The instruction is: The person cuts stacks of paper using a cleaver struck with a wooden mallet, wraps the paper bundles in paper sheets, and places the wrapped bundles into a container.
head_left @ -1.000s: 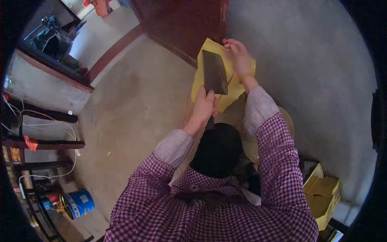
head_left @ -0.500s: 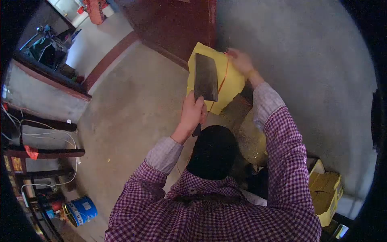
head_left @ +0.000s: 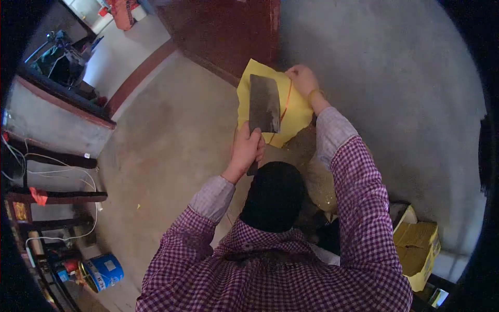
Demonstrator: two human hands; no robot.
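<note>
Compared with half a second ago, the right hand point(head_left: 304, 79) looks sharper and sits slightly closer to the cleaver point(head_left: 264, 104); the blade's lower right now shows a pale patch, and the yellow sheet point(head_left: 299, 110) appears a little lower in view. The left hand point(head_left: 246, 152) has its fingers closed firmly round the cleaver's handle, thumb at the base of the blade; the blade points away from the person, in front of the sheet. The right fingers are drawn together at the sheet's upper right edge, pinching the upper end of an orange strip point(head_left: 286, 101) that runs down across the sheet.
</note>
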